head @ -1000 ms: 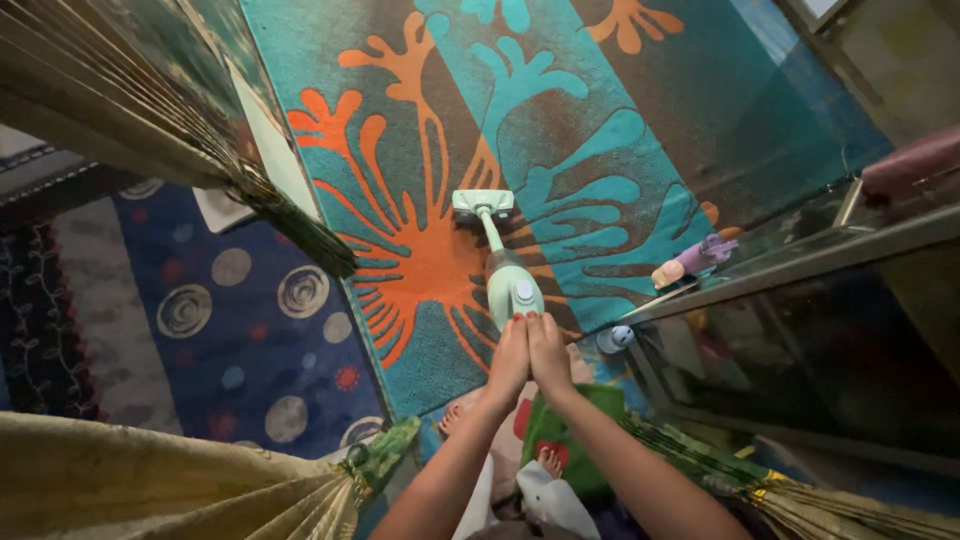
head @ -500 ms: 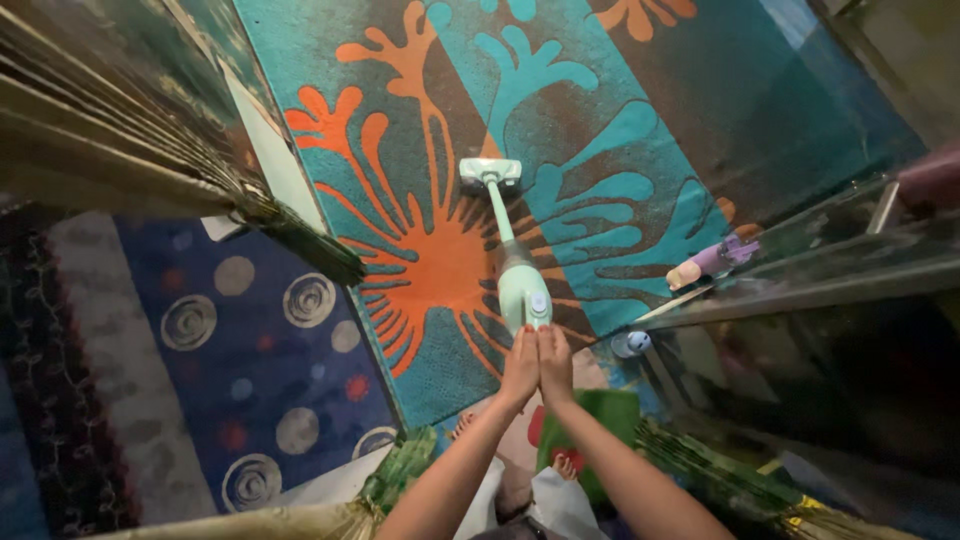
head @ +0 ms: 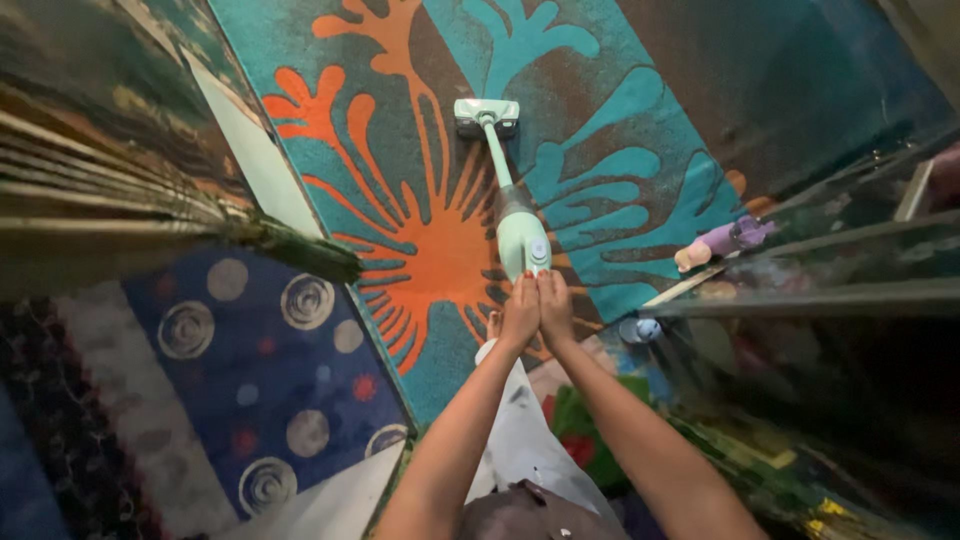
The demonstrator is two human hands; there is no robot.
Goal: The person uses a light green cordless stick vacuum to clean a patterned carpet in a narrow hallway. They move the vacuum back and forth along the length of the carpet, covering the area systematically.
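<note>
both hands (head: 537, 308) gripping vacuum (head: 521, 243) handle | head on rug (head: 640, 120)

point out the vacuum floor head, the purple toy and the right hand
vacuum floor head (head: 487, 116), head view, middle of the pale green nozzle on the rug
purple toy (head: 727, 240), head view, its purple body
right hand (head: 555, 309), head view, back of the hand

My left hand (head: 520, 315) and right hand (head: 553, 308) grip a stick vacuum (head: 522, 242) of smooth, slightly glossy pale-green plastic. Its head rests on a rough, matt pile rug (head: 620, 120). Beside me, a glossy glass tabletop (head: 850, 260) reflects light; the blue mat (head: 260, 370) looks soft and matt.
</note>
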